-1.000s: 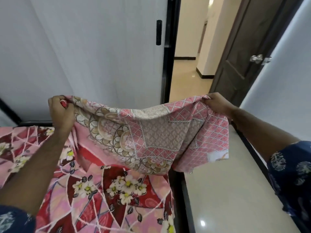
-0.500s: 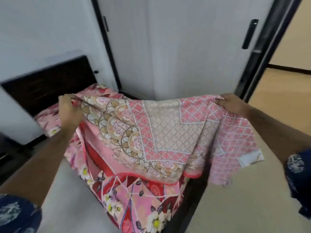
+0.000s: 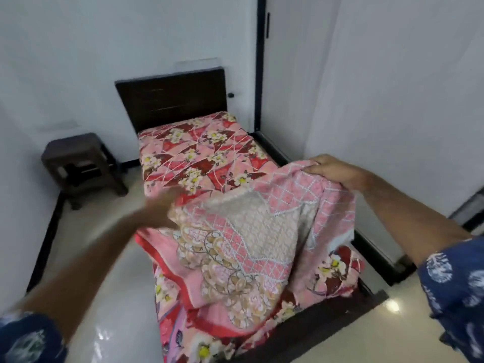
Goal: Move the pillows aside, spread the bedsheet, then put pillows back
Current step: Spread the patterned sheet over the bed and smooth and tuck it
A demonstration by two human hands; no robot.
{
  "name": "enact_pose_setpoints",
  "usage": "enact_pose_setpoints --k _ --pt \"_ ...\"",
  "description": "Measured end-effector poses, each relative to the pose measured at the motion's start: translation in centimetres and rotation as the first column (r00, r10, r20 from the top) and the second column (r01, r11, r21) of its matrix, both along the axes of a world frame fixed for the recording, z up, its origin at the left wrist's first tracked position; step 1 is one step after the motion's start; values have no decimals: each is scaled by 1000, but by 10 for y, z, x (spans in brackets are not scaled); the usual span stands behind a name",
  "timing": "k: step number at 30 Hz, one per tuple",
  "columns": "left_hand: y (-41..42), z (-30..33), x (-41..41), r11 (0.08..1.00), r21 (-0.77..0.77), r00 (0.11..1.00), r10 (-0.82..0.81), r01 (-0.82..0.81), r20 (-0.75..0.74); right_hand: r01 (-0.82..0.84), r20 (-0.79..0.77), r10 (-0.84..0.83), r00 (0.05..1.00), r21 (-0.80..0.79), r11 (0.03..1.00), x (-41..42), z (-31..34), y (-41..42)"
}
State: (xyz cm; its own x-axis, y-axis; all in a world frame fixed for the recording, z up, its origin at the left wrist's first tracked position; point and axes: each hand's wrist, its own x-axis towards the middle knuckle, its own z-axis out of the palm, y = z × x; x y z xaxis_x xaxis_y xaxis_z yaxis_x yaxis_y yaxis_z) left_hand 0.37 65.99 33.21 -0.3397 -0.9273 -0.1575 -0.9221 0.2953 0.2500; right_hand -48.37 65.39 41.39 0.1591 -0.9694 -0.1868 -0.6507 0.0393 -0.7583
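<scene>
The folded pink bedsheet (image 3: 251,239) lies at the bed's foot, long axis toward twelve o'clock; right hand (image 3: 332,170) pinches its two o'clock corner, while the blurred left hand (image 3: 159,208) at nine o'clock can't be read

This is a bedroom in a home. A single bed (image 3: 199,158) with a dark wooden headboard (image 3: 172,100) stands against the far wall, covered in a pink and red floral bedsheet (image 3: 193,153). A second patterned pink cloth (image 3: 243,231) lies bunched over the near end of the bed. To the left of the bed sits a small dark bedside stool (image 3: 78,163) on a glossy pale tiled floor (image 3: 99,258) edged with dark skirting. The walls are plain white, and to the right of the headboard stands a white door (image 3: 293,61) in a black frame with a dark handle (image 3: 267,24).
</scene>
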Motion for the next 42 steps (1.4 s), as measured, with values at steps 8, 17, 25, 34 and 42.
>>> enact_pose_setpoints --k 8,17,25,34,42 --pt "53 -51 -240 996 84 887 49 -12 -459 -482 -14 483 876 48 875 7 -8 -11" --pt "69 -63 -274 986 80 781 164 -145 -603 -619 218 593 775 73 782 0 30 -3" --pt "48 3 -225 834 37 483 354 -550 -801 -491 301 428 852 181 852 -33 69 -36" --pt "3 108 -143 905 -419 998 65 -70 -26 -423 -188 428 884 65 904 -59 61 -96" --pt "-64 132 -117 847 -452 873 421 -281 246 -476 -543 267 796 -290 830 -68 81 -209"
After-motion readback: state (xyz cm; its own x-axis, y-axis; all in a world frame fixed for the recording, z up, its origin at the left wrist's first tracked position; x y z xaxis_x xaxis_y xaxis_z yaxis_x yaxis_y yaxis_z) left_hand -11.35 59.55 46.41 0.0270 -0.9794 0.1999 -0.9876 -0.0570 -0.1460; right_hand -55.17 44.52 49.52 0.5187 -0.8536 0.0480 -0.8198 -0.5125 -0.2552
